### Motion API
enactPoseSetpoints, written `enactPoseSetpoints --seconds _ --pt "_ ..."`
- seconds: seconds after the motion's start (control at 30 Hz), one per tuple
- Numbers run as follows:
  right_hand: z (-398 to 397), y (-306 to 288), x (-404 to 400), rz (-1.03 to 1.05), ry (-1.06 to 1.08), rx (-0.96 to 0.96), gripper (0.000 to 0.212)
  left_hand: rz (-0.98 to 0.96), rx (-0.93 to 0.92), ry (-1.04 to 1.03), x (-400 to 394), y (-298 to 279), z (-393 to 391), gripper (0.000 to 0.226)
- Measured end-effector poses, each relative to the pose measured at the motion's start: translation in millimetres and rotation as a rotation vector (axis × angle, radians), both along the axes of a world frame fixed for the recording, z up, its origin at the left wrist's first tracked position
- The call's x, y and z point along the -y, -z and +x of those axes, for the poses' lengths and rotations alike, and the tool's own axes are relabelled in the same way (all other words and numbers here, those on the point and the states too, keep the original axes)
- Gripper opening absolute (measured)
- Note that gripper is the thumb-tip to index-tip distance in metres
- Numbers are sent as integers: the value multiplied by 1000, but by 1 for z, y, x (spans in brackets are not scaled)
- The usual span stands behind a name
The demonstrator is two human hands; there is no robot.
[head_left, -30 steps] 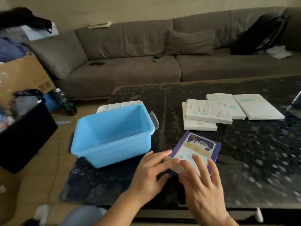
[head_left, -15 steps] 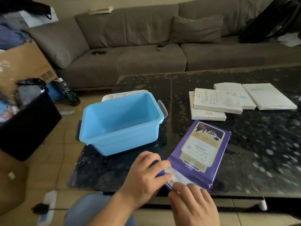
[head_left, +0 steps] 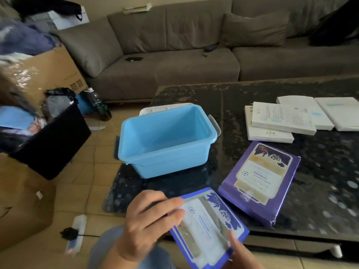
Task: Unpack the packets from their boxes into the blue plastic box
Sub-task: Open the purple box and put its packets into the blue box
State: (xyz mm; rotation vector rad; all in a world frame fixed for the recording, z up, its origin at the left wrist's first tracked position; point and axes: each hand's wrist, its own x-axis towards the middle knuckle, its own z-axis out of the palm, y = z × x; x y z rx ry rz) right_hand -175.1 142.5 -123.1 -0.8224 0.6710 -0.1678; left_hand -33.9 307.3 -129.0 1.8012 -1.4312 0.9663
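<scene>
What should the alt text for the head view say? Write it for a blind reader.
Two hands, left hand and right hand, hold purple-edged packets above a dark table. Beyond them, the purple box lies beside an empty blue plastic box, with white boxes further back.

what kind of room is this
Most likely a home living room: a long grey sofa with cushions behind a dark coffee table, and cardboard boxes of clothes on the tiled floor.

Home living room. Long grey-brown sofa with cushion along far wall; dark speckled coffee table near. Tiled floor left, cardboard box heaped with clothes, power strip lying near.
</scene>
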Motion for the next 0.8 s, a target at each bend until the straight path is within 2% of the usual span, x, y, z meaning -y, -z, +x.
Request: enactPoseSetpoints --seconds 0.07,0.13,0.17,0.23,0.3,0.33,0.37,0.43,0.47,0.53,0.63,0.7,0.8 --pt "-3 -18 -6 110 -310 95 46 34 64 5 -8 -1 -3 16" --pt "5 -17 3 70 -319 -93 41 24 51 -18 -25 1 -2 16" --pt "9 -21 4 11 -355 -97 32 -14 -10 -39 -35 2 -1 25" --pt "15 -40 7 -16 -332 -47 22 -154 -315 -54 -52 1 2 50" --pt "30 -50 8 -3 -276 80 32 -411 -699 -71 -50 -17 2 49" --pt "39 -51 10 -32 -273 147 45 -498 -856 -103 -41 -31 3 44" --pt "48 -52 10 -95 -281 191 61 -518 -994 -132 -29 -47 4 40" --pt "66 -61 4 -181 -246 266 80 -356 -1170 -109 -9 -76 7 32" --pt "74 -66 1 -184 -226 321 82 -302 -1238 -56 -1 -86 10 25" --pt "89 -77 -2 -173 -215 416 77 -383 -1374 46 8 -103 17 30" --pt "99 -108 19 -238 -233 468 77 -586 -1483 103 10 -118 33 49" --pt "105 -137 43 -405 -283 442 81 -567 -1477 109 4 -123 45 49" --pt "125 -179 68 -747 -427 368 56 -477 -1469 135 -3 -130 62 47"
